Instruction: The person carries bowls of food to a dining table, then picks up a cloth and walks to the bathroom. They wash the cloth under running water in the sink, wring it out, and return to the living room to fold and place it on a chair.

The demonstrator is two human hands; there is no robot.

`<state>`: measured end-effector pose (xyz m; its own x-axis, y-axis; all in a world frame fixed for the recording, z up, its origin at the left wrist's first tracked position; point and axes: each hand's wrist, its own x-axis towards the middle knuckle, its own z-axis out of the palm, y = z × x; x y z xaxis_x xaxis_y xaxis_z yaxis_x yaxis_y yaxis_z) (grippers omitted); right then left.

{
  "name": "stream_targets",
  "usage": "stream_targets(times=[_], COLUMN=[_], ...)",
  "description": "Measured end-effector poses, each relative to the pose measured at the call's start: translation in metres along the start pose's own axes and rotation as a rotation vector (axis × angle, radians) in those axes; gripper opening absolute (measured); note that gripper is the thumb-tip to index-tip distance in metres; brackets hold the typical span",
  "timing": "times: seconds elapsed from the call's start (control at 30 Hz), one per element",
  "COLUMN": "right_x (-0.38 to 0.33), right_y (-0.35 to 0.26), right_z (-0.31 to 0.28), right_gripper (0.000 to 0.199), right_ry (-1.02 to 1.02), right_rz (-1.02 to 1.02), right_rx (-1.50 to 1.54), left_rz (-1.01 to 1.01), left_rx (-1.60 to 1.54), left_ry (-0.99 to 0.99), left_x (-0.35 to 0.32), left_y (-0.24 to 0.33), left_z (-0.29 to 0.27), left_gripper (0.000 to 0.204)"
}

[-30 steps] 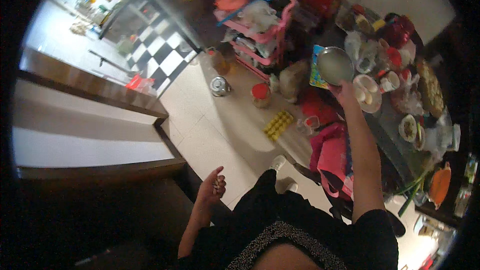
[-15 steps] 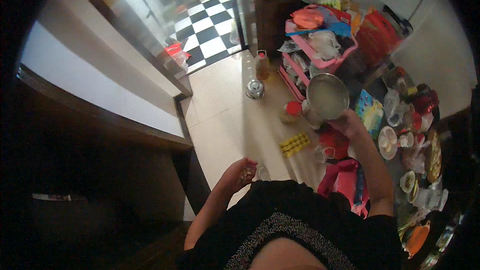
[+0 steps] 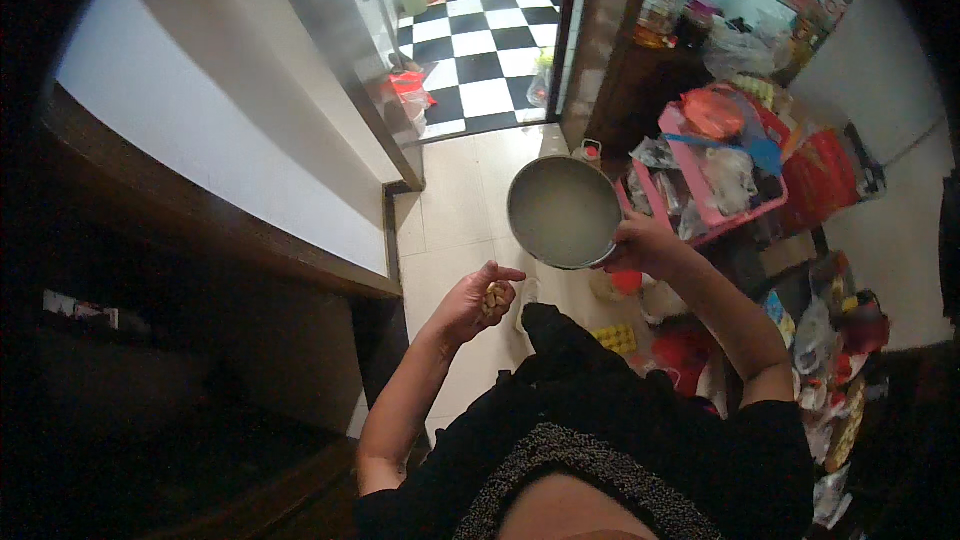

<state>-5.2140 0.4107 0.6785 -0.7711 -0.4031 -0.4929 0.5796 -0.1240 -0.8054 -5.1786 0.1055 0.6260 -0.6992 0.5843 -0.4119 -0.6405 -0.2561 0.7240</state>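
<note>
Here we are, mid-scene, and the right hand (image 3: 642, 243) has a round metal pan (image 3: 519, 225) in its grip, fingers clamped at the near right side of the rim. The pan sits up in the air over the pale tiled floor (image 3: 450, 202), right of centre, its open mouth facing up toward the head. Inside it looks greyish and cloudy (liquid or bare metal, I cannot tell).

Over to the left hand (image 3: 468, 306), just beside the pan on its near left, and apart from it. The fingers are curled around a small clutch of pale yellow pieces (image 3: 493, 301), tucked against the palm, while the index finger points out to the right.

Far side now: a doorway opens on a black-and-white checkered floor (image 3: 482, 43), with a red bag (image 3: 408, 87) at its left edge. On the right stands a pink rack (image 3: 703, 202), loaded with plastic bags and a blue item (image 3: 765, 156). A red-capped bottle (image 3: 591, 150) shows just beyond the pan's far rim. Nearer, on the floor right of the pan, lies a bumpy yellow tray (image 3: 615, 339), and a pale shoe (image 3: 524, 312) peeks out just right of the left hand.
</note>
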Motion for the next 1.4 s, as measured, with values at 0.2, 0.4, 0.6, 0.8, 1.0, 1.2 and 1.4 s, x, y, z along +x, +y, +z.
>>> stream_targets(times=[0.2,0.4,0.6,0.8,1.0,1.2,1.4], right_x=[0.103,0.182,0.232,0.248,0.227,0.196,0.126], right_y=[-0.070,-0.125,-0.144,-0.144,-0.120,-0.061,0.024], right_z=[0.016,-0.001,-0.017,-0.023,0.005,0.039,0.098], right_gripper=[0.052,0.061,0.064,0.064,0.055,0.055,0.050], right_ry=[-0.059,-0.136,0.074,0.418,0.762,1.018,1.162], right_rz=[0.086,0.063,0.046,-0.023,-0.291,-0.467,-0.681], right_rx=[-0.071,-0.053,0.056,0.253,0.533,0.819,1.011], left_rz=[-0.003,0.043,0.055,-0.075,-0.235,-0.347,-0.535], left_rx=[-0.192,-0.485,-0.558,-0.537,-0.365,-0.199,-0.084], left_ry=[0.143,0.218,0.246,0.204,0.135,0.055,-0.229], left_x=[0.041,0.098,0.150,0.219,0.300,0.363,0.369], left_y=[0.072,0.123,0.177,0.255,0.340,0.370,0.328], left_z=[-0.042,-0.096,-0.171,-0.251,-0.298,-0.283,-0.182], left_gripper=[0.065,0.047,0.039,0.036,0.031,0.030,0.027])
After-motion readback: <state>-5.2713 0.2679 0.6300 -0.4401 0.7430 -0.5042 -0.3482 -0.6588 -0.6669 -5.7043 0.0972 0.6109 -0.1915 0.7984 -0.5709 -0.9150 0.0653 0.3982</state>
